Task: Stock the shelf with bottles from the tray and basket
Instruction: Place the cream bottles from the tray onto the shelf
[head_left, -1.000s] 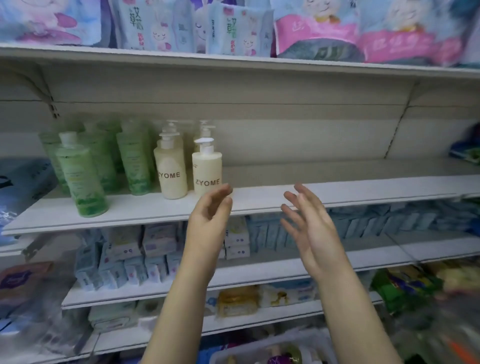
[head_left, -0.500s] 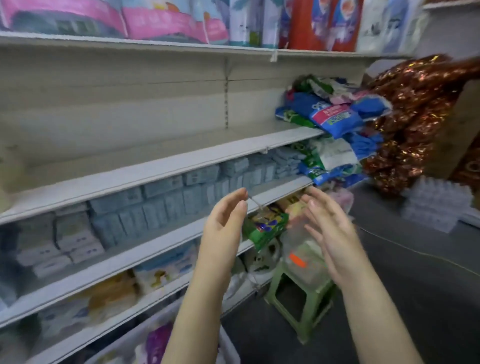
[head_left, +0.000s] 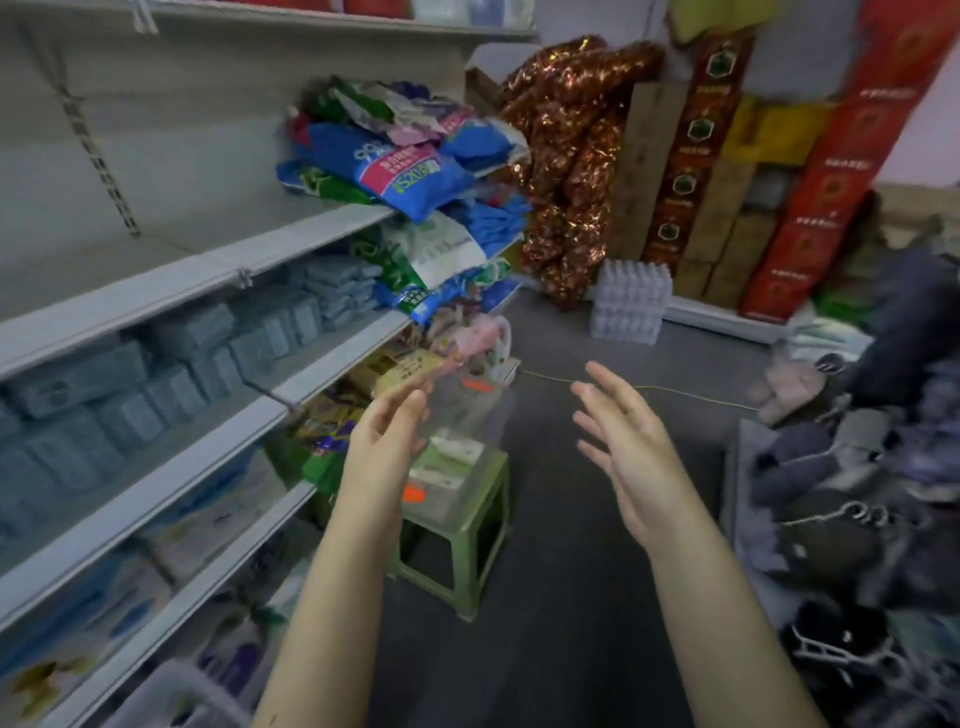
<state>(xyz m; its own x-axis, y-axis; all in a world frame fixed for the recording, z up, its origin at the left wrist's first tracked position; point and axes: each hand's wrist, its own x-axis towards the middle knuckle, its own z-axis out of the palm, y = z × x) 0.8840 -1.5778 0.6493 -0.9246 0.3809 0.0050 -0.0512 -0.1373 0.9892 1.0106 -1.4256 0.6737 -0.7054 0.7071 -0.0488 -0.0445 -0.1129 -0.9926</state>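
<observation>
1 clear tray w/ orange tags atop green stool.

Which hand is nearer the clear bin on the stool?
Left hand: it overlaps the clear plastic bin on the green plastic stool; the right hand hangs aside over grey floor.

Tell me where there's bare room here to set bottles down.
Bare: the upper shelf board left of the heaped blue bags; floor between green stool and dark pile. Crowded: the shelf below, full of grey-blue packs.
</observation>
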